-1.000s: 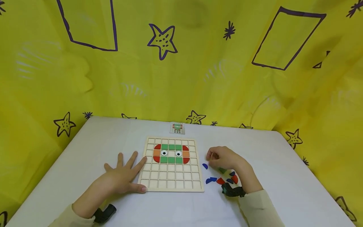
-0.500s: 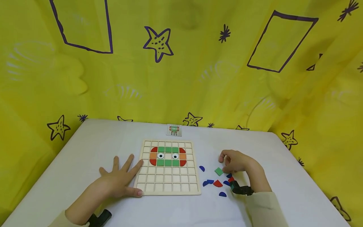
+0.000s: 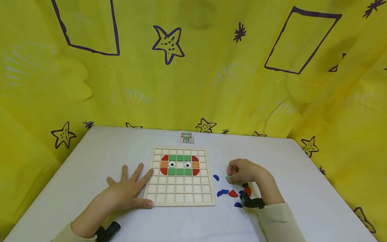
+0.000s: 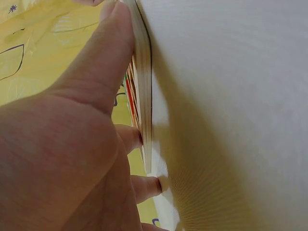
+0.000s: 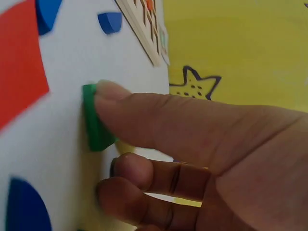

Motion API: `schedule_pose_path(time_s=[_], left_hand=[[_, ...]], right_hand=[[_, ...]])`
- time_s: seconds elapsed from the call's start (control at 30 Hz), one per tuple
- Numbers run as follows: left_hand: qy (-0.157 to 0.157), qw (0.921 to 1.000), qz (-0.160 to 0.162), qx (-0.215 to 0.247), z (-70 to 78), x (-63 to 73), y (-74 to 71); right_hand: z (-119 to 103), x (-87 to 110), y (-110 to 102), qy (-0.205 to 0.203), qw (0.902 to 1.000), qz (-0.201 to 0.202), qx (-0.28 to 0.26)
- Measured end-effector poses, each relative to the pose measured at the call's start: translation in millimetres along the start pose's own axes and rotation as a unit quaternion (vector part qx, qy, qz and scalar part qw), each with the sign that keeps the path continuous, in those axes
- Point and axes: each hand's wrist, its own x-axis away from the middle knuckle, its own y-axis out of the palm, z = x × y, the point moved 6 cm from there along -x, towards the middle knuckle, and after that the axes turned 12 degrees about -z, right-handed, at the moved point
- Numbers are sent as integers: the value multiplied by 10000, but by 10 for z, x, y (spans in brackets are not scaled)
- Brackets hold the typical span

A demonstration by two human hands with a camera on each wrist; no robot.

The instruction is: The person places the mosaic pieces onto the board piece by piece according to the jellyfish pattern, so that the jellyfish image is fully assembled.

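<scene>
Fingers (image 3: 231, 166) on one green tile (image 5: 97, 127)

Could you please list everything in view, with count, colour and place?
curtain: 1, yellow with purple drawings, behind the table
table: 1, white, under everything
card: 1, white with a green and red figure, beyond the board
board: 1, pale wood, on the table
red corners: 4, red, on the board
green squares: 6, green, on the board
orange squares: 2, orange, on the board
eyes: 2, white and black, on the board
blue pieces: 6 visible, blue, right of the board
loose red pieces: 2 visible, red, among the blue
loose green piece: 1, green, in the right hand
wrist cameras: 2, black, one per wrist
sleeves: 2, beige, on the forearms
hands: 2, left hand at the board's left edge, right hand beyond the loose pieces
</scene>
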Motion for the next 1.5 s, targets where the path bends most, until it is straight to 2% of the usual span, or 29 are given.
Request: schedule_pose_path(time_s=[0.3, 0.4, 0.67, 0.9, 1.0, 1.17, 1.3, 1.5], left_hand=[[-5, 9999, 63, -98, 19, 18, -39], [-20, 10000, 42, -23, 22, 29, -40], [-45, 10000, 8, -1, 35, 13, -3], [-130, 9999, 11, 0, 13, 3, 24], [-174, 9998, 43, -4, -3, 11, 13], [-178, 9998, -35, 44, 9, 5, 17], [-101, 9999, -24, -43, 35, 4, -9], [-123, 9999, -27, 19, 34, 3, -42]], right_hand=[[-147, -113, 40, -258, 9980, 294, 487], [-156, -118, 40, -345, 9978, 309, 473], [-109, -80, 97, -252, 9991, 281, 195], [-239, -129, 45, -1037, 9923, 602, 322], [-369, -162, 18, -1400, 9879, 659, 95], [-610, -179, 129, -2014, 9786, 343, -241], [-819, -194, 205, -2337, 9717, 293, -176], [-1126, -299, 271, -2605, 9650, 294, 56]])
